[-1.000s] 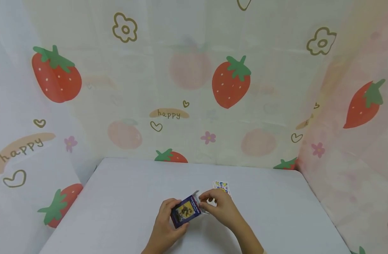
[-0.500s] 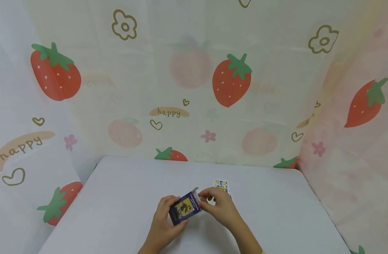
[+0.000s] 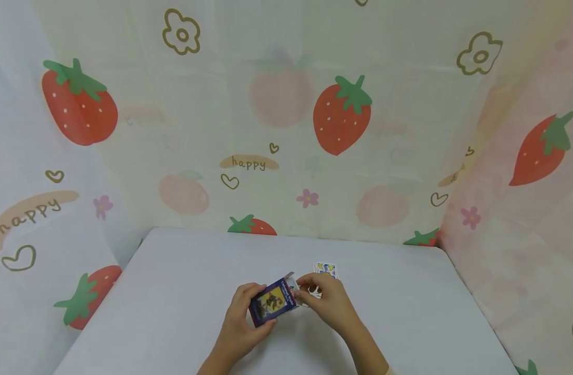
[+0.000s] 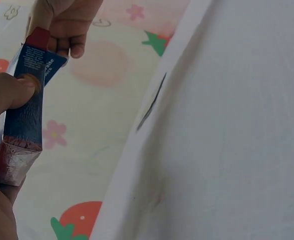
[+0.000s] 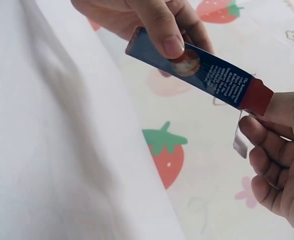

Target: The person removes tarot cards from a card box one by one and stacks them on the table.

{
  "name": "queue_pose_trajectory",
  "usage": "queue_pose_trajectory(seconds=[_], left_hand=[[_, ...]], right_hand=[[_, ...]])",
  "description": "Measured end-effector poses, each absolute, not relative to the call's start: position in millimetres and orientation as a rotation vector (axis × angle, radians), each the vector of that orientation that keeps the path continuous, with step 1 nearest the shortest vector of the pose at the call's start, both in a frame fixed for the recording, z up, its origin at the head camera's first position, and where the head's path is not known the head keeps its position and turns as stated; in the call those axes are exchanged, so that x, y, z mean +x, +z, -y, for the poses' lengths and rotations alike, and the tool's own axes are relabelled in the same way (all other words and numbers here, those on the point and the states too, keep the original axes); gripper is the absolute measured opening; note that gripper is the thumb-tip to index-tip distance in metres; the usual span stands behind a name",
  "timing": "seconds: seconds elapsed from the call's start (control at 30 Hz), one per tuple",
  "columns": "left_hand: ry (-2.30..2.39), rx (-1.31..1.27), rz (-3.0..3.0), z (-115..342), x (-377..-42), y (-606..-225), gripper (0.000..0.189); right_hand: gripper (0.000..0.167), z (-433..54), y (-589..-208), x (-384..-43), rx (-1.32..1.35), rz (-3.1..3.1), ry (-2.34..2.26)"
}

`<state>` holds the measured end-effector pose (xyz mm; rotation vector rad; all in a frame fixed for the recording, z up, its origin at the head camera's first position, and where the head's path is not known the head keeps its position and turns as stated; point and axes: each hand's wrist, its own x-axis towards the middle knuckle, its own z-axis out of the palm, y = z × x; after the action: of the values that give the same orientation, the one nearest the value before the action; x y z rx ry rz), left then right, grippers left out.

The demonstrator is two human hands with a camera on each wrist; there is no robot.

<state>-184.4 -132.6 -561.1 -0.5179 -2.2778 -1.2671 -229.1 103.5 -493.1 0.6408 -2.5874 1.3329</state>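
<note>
My left hand (image 3: 243, 315) grips a dark blue card box (image 3: 271, 303), thumb on one narrow side and fingers round the other. The box is tilted, its open end toward the right. At that end my right hand (image 3: 331, 304) pinches at the cards (image 3: 292, 285), whose pale edge peeks out of the opening. In the right wrist view a red end flap (image 5: 257, 97) hides the right thumb tip, and a pale flap (image 5: 240, 140) hangs by the forefinger. Behind the right hand, a small stack of colourful cards (image 3: 326, 268) lies on the table, partly covered by it.
The white-covered table (image 3: 197, 265) spreads around the hands. Strawberry-printed curtains (image 3: 197, 130) rise along its back and both sides. In the left wrist view, a dark slit-like mark (image 4: 152, 102) shows near the edge of the white cover.
The box stays in the left hand and shifts slightly up in the head view, along with the scene. A little more of the pale card edge shows at the opening beside the right fingers.
</note>
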Motion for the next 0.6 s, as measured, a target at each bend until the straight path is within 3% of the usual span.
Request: queue_pose_trajectory(seconds=[0.6], left_hand=[[-1.308, -0.522, 2.303, 125, -203, -547, 0.080]], right_hand=[[0.019, -121, -484, -235, 0.488, 2.457, 1.395]])
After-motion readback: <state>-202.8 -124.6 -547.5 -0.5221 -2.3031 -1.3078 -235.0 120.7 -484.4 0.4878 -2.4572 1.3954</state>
